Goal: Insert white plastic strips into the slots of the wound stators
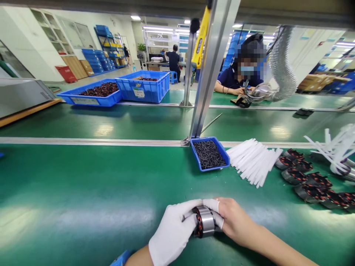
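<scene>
My left hand (173, 231), in a white glove, and my right hand (234, 221), bare with white finger cots, are both closed round a motor stator (204, 221), a grey metal ring with red-orange copper windings. They hold it just above the green table near its front edge. Ahead of my hands sits a small blue tray (222, 149) filled with small dark parts. To its right lies a fan of white strips (253, 160). Further right, several more stators (310, 181) lie in a row.
An aluminium post (210, 70) rises behind the small tray. Two large blue bins (122, 92) of dark parts stand at the back left. A co-worker (238, 79) sits across the line beside a flexible grey hose (281, 62). More white strips (337, 147) lie at far right.
</scene>
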A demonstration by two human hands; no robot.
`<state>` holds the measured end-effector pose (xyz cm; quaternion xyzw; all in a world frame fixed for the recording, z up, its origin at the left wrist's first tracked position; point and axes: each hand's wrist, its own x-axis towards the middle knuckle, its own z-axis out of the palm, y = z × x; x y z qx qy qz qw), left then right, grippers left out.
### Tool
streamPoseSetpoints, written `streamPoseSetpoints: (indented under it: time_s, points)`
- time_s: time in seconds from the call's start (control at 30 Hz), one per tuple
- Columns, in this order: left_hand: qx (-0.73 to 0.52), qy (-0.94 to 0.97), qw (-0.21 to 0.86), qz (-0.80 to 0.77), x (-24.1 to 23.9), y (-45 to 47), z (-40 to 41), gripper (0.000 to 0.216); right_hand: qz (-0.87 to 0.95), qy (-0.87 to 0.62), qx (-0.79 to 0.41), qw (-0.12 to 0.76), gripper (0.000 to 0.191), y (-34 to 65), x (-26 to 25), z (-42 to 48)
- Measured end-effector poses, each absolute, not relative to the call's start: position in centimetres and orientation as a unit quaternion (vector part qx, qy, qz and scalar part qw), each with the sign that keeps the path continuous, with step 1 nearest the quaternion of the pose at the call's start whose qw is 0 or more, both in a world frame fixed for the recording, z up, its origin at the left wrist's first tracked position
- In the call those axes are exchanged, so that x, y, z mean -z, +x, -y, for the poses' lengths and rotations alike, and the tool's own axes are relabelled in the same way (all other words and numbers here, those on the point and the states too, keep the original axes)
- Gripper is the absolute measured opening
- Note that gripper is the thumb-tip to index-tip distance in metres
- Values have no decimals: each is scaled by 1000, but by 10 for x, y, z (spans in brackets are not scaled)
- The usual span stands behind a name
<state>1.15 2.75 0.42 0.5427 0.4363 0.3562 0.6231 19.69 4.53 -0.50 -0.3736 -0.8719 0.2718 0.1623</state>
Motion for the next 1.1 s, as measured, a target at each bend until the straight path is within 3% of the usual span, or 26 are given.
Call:
streamPoseSetpoints:
  time_s: [0.3,1.1]
  points:
    - [-335,577,599,-443,-4,10,-25,41,910,-337,-218,105,21,207,8,-41]
    - [-314,626,570,-429,-6,7,-28,41,907,-345,-232,65,26,209,-4,-44]
